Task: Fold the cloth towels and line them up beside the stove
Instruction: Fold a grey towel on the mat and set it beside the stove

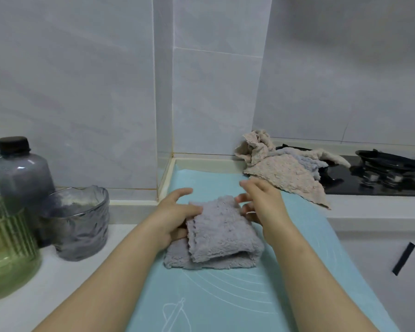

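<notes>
Left hand point(175, 212) grips the grey towel point(221, 233) by its left edge; right hand point(261, 202) meets the far corner, grasp unclear; blue mat point(225, 295) spreads wide around.

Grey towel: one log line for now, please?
step: folding grey towel | left hand: pinches left edge | right hand: at right edge, grip unclear | beige towels: unfolded

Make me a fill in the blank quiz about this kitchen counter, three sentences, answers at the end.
The left hand holds the grey towel, which lies on the blue ___.
The crumpled beige towel lies partly over the black ___.
The glass cup stands to the ___ of the grey towel.
Missing words: mat; stove; left.
</notes>
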